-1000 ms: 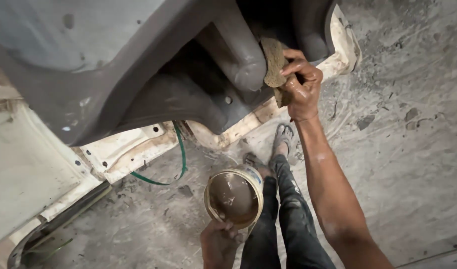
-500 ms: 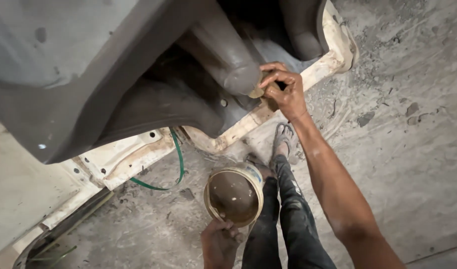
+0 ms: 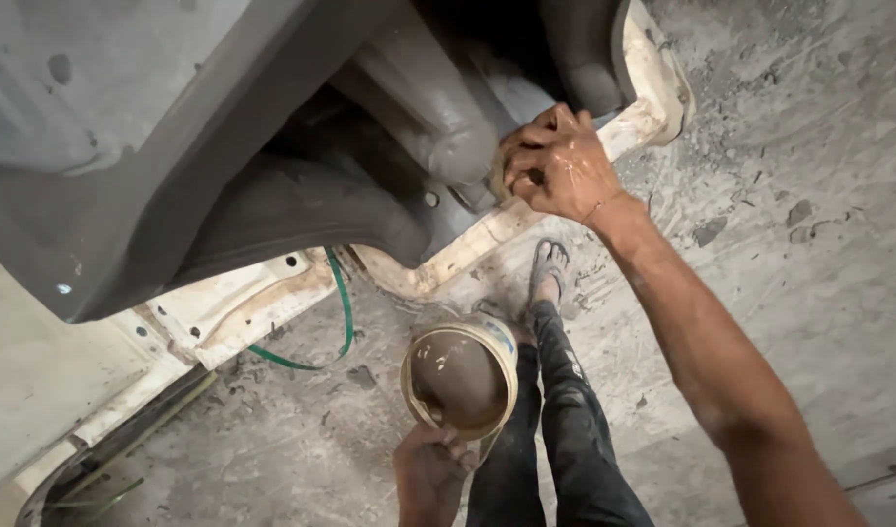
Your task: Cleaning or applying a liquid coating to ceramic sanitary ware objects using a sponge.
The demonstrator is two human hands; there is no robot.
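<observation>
A big grey-primed car body panel (image 3: 155, 137) fills the upper left, its wheel arch opening dark, with a cream-coloured sill edge (image 3: 487, 239) running beneath it. Below lies the dusty concrete floor (image 3: 809, 195), where a green hose (image 3: 341, 312) curls out from under the panel. The person's right hand (image 3: 555, 161) is curled closed around a small tan sanding pad (image 3: 497, 176), pressing it against the grey surface inside the arch. Lower down, the left hand (image 3: 430, 473) grips the rim of a round container (image 3: 460, 376) of muddy brown water, held beside the dark trouser leg (image 3: 555, 410).
</observation>
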